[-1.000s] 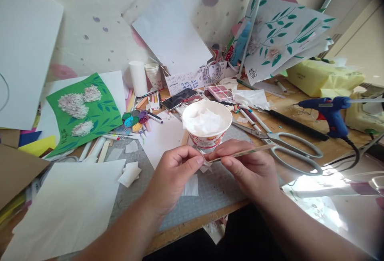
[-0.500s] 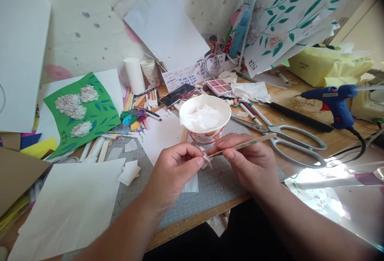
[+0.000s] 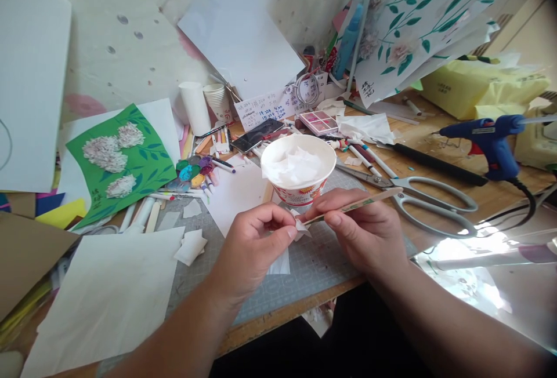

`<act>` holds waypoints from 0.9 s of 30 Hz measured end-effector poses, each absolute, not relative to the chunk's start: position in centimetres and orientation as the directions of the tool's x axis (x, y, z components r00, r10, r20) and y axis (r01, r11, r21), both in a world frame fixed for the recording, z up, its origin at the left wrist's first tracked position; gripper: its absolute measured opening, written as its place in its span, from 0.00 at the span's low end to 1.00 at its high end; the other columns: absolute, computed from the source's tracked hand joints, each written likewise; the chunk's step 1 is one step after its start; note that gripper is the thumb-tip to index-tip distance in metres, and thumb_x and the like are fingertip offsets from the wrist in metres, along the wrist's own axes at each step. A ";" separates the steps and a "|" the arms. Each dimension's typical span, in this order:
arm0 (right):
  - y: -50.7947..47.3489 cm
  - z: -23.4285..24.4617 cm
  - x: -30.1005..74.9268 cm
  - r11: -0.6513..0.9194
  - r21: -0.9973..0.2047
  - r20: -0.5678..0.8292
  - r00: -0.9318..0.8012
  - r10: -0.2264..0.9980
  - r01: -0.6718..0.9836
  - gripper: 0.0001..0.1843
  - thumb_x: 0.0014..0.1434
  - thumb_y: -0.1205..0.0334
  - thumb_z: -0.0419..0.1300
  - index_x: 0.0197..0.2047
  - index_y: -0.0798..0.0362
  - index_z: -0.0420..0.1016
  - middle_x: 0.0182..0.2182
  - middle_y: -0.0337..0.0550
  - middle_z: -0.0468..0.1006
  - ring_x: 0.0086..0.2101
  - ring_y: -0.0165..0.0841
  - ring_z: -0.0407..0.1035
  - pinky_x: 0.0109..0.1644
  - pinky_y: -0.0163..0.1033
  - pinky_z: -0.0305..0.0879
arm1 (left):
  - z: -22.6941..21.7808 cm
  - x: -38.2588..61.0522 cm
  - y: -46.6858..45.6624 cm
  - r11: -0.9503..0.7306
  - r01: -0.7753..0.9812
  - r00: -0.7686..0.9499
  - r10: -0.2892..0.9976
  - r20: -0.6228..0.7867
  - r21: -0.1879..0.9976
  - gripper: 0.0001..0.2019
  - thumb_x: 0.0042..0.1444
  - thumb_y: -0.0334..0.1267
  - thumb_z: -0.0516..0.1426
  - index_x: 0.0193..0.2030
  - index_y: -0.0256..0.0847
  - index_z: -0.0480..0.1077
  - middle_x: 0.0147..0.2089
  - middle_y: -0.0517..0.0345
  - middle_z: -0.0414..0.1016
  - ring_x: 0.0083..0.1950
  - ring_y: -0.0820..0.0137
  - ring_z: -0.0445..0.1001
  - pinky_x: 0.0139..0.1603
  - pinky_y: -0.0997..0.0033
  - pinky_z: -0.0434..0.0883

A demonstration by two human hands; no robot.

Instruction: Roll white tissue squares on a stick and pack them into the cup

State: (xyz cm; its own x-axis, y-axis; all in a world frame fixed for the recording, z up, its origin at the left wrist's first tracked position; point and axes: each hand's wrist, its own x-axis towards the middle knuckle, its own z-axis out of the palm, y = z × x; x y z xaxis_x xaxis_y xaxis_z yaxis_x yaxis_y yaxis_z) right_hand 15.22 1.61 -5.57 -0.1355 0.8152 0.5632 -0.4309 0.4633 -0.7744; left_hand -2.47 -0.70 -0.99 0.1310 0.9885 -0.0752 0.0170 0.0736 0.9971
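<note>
Between the thumb and fingers of my left hand (image 3: 256,244) a small piece of white paper (image 3: 301,229) is pinched. My right hand (image 3: 363,230) grips a thin wooden stick (image 3: 369,199) with green marks on it, and the stick's lower end meets the paper. Just behind both hands stands a paper bowl (image 3: 298,184) with a red pattern, holding crumpled white paper pieces (image 3: 300,163). Under the hands lies a grey cutting mat (image 3: 322,262). Small white paper squares (image 3: 190,248) rest to the left.
Large scissors (image 3: 429,195) lie right of the bowl, near a blue glue gun (image 3: 489,134) with a cable. A green card with paper flowers (image 3: 143,163) and a large white sheet (image 3: 108,291) occupy the left. Paper cups (image 3: 194,108) and a phone (image 3: 257,136) are behind.
The view has shifted slightly. Both hands keep their grips on the paper and the stick, and the stick's far end has tipped up a little.
</note>
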 end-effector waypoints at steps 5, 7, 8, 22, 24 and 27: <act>1.8 -6.0 15.1 0.416 -0.775 0.527 -0.122 0.841 -0.476 0.08 0.65 0.65 0.64 0.45 0.45 0.83 0.36 0.39 0.84 0.36 0.32 0.78 0.44 0.41 0.77 | -1.1 -2.6 -0.7 0.046 0.048 0.165 0.985 -0.053 0.998 0.05 0.54 0.34 0.62 0.28 0.41 0.74 0.29 0.61 0.72 0.34 0.71 0.66 0.37 0.70 0.63; 1.9 -5.8 15.3 0.415 -0.770 0.519 -0.097 0.849 -0.484 0.07 0.65 0.65 0.64 0.44 0.46 0.83 0.35 0.40 0.85 0.36 0.33 0.79 0.43 0.41 0.78 | -1.1 -2.7 -0.7 0.035 0.054 0.175 0.984 -0.044 0.998 0.05 0.54 0.34 0.62 0.28 0.41 0.73 0.29 0.61 0.71 0.34 0.70 0.66 0.37 0.69 0.63; 1.9 -5.7 15.4 0.418 -0.766 0.516 -0.080 0.853 -0.489 0.07 0.65 0.65 0.64 0.43 0.47 0.83 0.35 0.40 0.85 0.35 0.33 0.79 0.42 0.41 0.79 | -1.1 -2.7 -0.7 0.032 0.053 0.179 0.983 -0.041 0.998 0.05 0.53 0.35 0.62 0.27 0.41 0.73 0.29 0.61 0.70 0.34 0.69 0.66 0.38 0.69 0.62; 8.1 -1.1 16.7 0.623 -0.782 0.622 0.117 0.774 0.034 0.03 0.60 0.60 0.68 0.37 0.48 0.82 0.32 0.40 0.84 0.34 0.35 0.79 0.43 0.44 0.78 | -0.8 -2.8 -0.7 0.078 -0.019 0.165 0.984 -0.073 0.997 0.06 0.51 0.36 0.62 0.26 0.40 0.71 0.28 0.61 0.65 0.32 0.70 0.60 0.35 0.69 0.58; 8.1 -1.1 16.8 0.628 -0.758 0.647 0.085 0.758 0.177 0.03 0.60 0.60 0.67 0.38 0.48 0.82 0.34 0.41 0.85 0.37 0.37 0.79 0.47 0.47 0.76 | -0.7 -2.8 -0.8 0.092 -0.034 0.156 0.984 -0.086 0.995 0.06 0.51 0.36 0.62 0.26 0.40 0.70 0.27 0.62 0.64 0.32 0.70 0.60 0.34 0.70 0.57; 6.4 -1.3 17.0 0.691 -0.712 0.702 0.178 0.690 0.126 0.04 0.63 0.61 0.66 0.40 0.46 0.83 0.39 0.42 0.85 0.44 0.41 0.79 0.56 0.52 0.72 | -0.8 -2.7 -0.9 0.106 -0.056 0.148 0.984 -0.097 0.993 0.06 0.52 0.37 0.62 0.28 0.40 0.71 0.27 0.62 0.64 0.31 0.71 0.59 0.33 0.70 0.57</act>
State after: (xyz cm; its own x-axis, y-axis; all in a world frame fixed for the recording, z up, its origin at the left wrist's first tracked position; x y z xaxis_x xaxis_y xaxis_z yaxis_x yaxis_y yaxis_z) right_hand 16.97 6.42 -1.30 0.1780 0.6899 0.7016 0.1265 0.6911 -0.7116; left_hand -2.73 -0.93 -0.78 0.1476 0.9843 -0.0968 -0.0556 0.1060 0.9928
